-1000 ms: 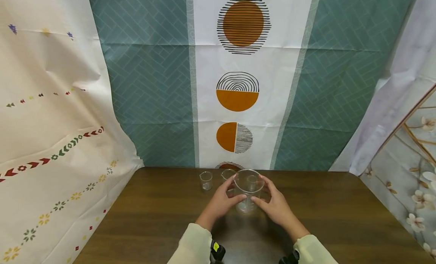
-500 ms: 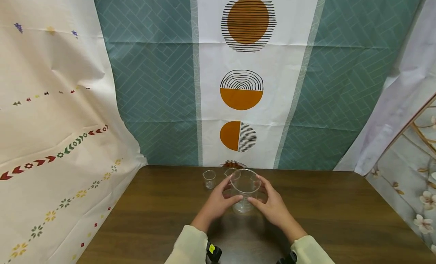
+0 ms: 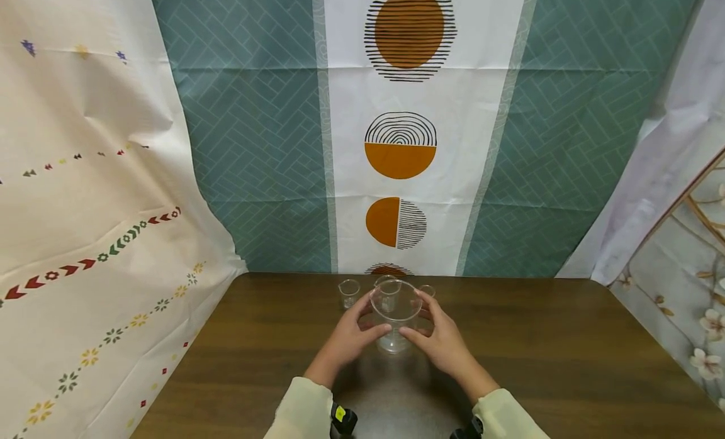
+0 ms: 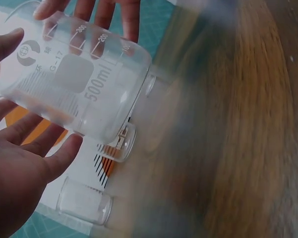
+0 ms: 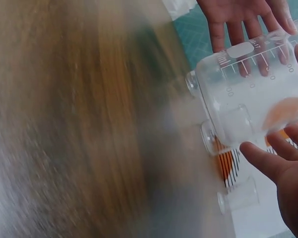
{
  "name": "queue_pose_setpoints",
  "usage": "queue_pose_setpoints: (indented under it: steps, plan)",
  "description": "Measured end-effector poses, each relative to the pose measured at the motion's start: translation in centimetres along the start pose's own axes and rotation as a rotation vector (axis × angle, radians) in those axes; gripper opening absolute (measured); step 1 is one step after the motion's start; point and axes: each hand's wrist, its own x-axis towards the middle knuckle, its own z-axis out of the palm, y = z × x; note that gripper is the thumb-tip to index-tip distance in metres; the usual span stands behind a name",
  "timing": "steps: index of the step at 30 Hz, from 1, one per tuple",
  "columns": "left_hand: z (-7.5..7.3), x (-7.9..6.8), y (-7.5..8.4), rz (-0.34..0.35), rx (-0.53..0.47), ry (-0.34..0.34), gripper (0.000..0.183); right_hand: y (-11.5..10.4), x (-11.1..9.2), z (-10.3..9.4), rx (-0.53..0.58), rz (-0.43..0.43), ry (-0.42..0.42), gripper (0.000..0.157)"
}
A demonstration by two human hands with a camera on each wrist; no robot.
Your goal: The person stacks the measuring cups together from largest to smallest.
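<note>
A large clear glass beaker (image 3: 394, 316), marked 500ml in the left wrist view, stands upright between my two hands. My left hand (image 3: 347, 338) holds its left side, fingers curved round the wall and thumb at the front. On the other side my right hand (image 3: 440, 341) grips it the same way, and the two thumbs nearly meet. Behind are three smaller clear beakers: a left one (image 3: 348, 294), a middle one (image 3: 386, 282) partly seen through the big beaker's rim, and a right one (image 3: 428, 291) mostly hidden by my right fingers.
The brown wooden table (image 3: 538, 351) extends to both sides and towards me. At its back edge hangs a green and white patterned cloth (image 3: 272, 175). A cream cloth (image 3: 113, 269) borders the left, and a floral cloth (image 3: 685, 313) the right.
Both hands have shifted left with the large beaker. The right small beaker, earlier seen through the big one's glass, now shows at its right; the middle one sits behind the rim.
</note>
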Motion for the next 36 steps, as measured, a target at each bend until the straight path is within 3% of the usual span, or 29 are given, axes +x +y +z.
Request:
queue_pose_setpoints:
  steps: [19,36]
  plan:
    - [-3.3,-2.3,-0.8,0.005,0.012,-0.007,0.072,-1.2,-0.3,3.4,0.102,0.006,-0.024,0.082]
    - [-5.7,-3.9,-1.4,-0.001,-0.029,-0.029,0.073,-2.0,-1.0,5.7,0.101,-0.001,-0.064,0.082]
